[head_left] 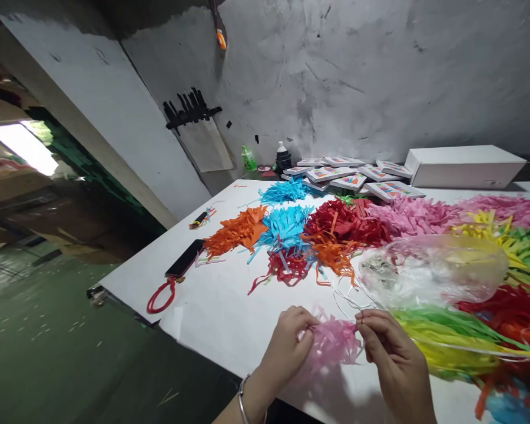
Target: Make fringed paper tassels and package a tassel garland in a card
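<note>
Near the table's front edge, my left hand point(287, 341) is closed in a pinch on one side of a pink fringed paper tassel point(338, 341). Its strips hang loosely and look slightly blurred. My right hand point(393, 353) pinches at the tassel's other side, thumb against fingers, where thin white string point(347, 299) runs up and away. Whether the right fingers grip the string, the paper or both is hard to make out. Just beyond lie red shredded strips point(287, 268) and orange fringed paper point(335, 253). A clear plastic bag point(437, 271) rests beyond my right hand.
Fringed paper bundles in orange point(238, 229), blue point(287, 224), red point(353, 221) and pink point(415, 215) spread over the white table point(221, 306). Flat boxes point(331, 174) and a long white box point(463, 166) stand behind. A phone point(185, 258) with a red strap lies left.
</note>
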### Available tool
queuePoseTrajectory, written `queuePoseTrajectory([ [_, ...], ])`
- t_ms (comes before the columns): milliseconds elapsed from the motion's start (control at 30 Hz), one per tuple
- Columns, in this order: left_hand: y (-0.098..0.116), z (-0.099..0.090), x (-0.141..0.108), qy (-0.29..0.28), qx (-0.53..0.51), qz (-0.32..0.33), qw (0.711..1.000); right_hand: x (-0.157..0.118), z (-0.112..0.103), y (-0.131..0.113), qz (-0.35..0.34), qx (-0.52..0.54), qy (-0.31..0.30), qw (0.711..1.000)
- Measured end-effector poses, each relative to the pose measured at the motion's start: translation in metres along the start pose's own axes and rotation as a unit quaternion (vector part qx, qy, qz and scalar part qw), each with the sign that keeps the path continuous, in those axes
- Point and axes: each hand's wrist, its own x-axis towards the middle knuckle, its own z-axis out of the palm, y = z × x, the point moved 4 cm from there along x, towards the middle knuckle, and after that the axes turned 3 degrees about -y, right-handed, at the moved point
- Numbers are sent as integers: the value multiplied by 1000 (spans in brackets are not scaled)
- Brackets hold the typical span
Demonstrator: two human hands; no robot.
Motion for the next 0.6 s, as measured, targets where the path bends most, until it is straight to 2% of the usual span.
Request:
queuePoseTrajectory([
  [100, -1, -15, -2, 119, 14, 2, 993, -1, 0, -1, -3, -3, 10, 1000],
  [167, 12, -17, -5, 151, 20, 61, 986, 1, 3, -8, -20, -9, 4, 1000],
  [200, 22, -14, -5, 136, 24, 104, 985, 1, 5, -13, -33, -11, -4, 999],
  [267, 39, -2, -6, 65, 28, 182, 981, 1, 9, -20, -60, -10, -19, 998],
  [333, 45, 10, -4, 3, 30, 205, 978, -2, 8, -21, -72, -7, -16, 997],
  [433, 31, 14, 3, 1, 46, 146, 988, -8, -1, -10, -41, 3, 21, 999],
  [533, 12, 4, 7, 40, 56, 64, 996, -13, -8, -1, -13, 6, 45, 999],
  [600, 10, -5, 6, 74, 51, 48, 995, -13, -7, -3, -17, 1, 42, 999],
])
